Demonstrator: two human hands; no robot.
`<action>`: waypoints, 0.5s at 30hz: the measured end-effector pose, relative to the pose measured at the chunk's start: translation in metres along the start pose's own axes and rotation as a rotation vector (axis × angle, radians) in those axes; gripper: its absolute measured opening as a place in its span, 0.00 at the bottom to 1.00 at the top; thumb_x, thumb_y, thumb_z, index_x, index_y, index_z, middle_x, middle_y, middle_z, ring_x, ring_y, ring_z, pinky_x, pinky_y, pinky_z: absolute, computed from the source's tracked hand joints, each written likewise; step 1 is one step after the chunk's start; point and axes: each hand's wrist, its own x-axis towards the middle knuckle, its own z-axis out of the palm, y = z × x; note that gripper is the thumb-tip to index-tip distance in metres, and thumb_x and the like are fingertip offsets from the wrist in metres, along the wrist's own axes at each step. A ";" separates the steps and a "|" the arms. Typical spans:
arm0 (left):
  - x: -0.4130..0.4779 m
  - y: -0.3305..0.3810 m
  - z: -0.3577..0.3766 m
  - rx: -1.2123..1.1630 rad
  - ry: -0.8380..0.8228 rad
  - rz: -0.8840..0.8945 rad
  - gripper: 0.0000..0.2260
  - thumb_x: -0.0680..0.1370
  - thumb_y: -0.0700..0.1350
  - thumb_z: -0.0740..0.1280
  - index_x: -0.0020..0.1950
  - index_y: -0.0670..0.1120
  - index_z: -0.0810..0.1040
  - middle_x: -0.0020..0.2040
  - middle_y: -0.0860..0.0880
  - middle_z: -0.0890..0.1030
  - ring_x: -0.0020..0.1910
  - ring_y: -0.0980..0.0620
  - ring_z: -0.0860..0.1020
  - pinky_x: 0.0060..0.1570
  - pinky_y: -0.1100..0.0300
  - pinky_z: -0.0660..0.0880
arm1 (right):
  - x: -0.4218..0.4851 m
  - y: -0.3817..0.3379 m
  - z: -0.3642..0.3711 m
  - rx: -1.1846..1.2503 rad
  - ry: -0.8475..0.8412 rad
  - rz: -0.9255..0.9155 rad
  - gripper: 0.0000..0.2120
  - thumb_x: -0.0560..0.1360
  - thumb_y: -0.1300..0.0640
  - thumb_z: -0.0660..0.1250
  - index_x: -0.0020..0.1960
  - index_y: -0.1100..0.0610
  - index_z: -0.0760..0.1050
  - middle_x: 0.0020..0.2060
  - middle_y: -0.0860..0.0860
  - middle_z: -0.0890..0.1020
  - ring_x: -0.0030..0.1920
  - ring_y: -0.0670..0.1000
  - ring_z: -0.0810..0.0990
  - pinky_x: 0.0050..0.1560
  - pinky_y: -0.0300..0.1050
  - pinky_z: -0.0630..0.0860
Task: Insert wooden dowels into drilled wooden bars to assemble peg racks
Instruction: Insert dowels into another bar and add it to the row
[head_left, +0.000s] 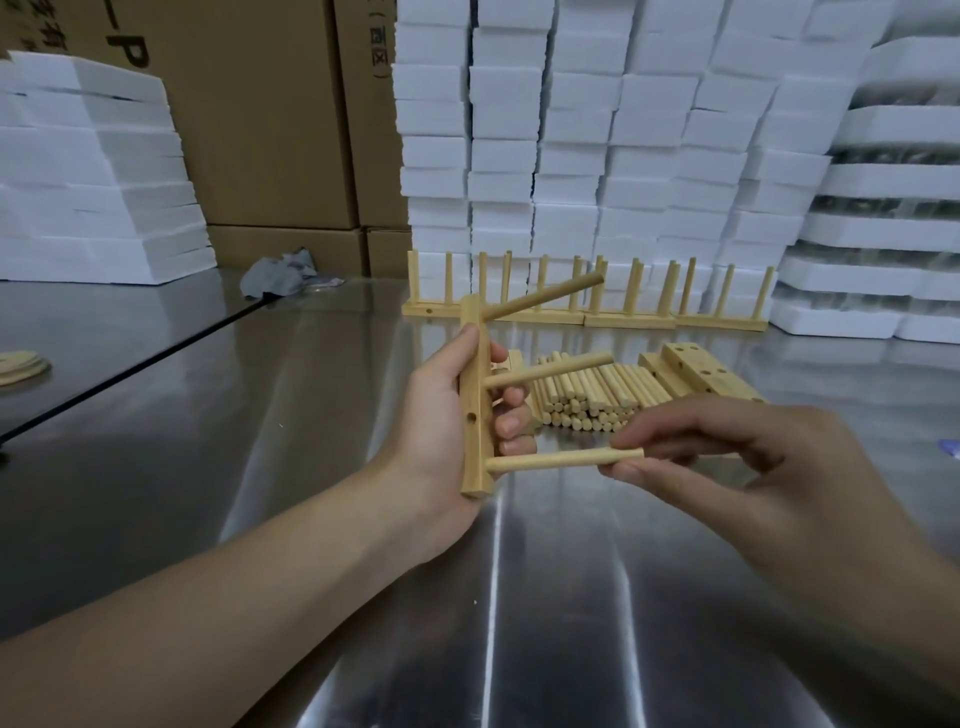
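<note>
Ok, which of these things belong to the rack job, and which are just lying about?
Job: bar in left hand; dowel pinched by right hand; dowel pile; spare bars; finished racks.
Lying about: rag; foam blocks; cartons; wooden discs.

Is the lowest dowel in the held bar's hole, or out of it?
In. The lowest dowel meets the bar with no gap, while the right hand pinches its free end. How deep, cannot tell.

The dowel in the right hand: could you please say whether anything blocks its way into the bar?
Nothing visible does: the dowel, pinched by the right hand, meets the bar below the fingers of the left hand.
</note>
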 end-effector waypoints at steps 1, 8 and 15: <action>0.000 -0.001 0.001 0.012 0.005 0.009 0.15 0.86 0.56 0.59 0.48 0.47 0.72 0.34 0.48 0.71 0.27 0.53 0.67 0.27 0.62 0.65 | -0.001 -0.002 0.000 -0.011 0.005 -0.003 0.05 0.71 0.50 0.77 0.46 0.42 0.86 0.42 0.37 0.87 0.45 0.41 0.87 0.48 0.28 0.77; -0.002 -0.007 0.000 0.020 0.005 0.062 0.15 0.86 0.57 0.59 0.48 0.47 0.72 0.33 0.48 0.71 0.26 0.53 0.68 0.25 0.61 0.66 | -0.004 -0.010 0.000 -0.160 -0.048 -0.035 0.09 0.75 0.42 0.75 0.51 0.45 0.85 0.42 0.35 0.86 0.45 0.38 0.85 0.46 0.26 0.75; -0.007 -0.010 0.002 0.066 0.018 0.185 0.14 0.87 0.56 0.58 0.51 0.47 0.70 0.33 0.48 0.71 0.24 0.52 0.69 0.25 0.59 0.68 | -0.005 -0.008 -0.004 -0.326 -0.231 -0.048 0.11 0.83 0.41 0.59 0.54 0.43 0.79 0.42 0.37 0.83 0.46 0.39 0.83 0.45 0.35 0.77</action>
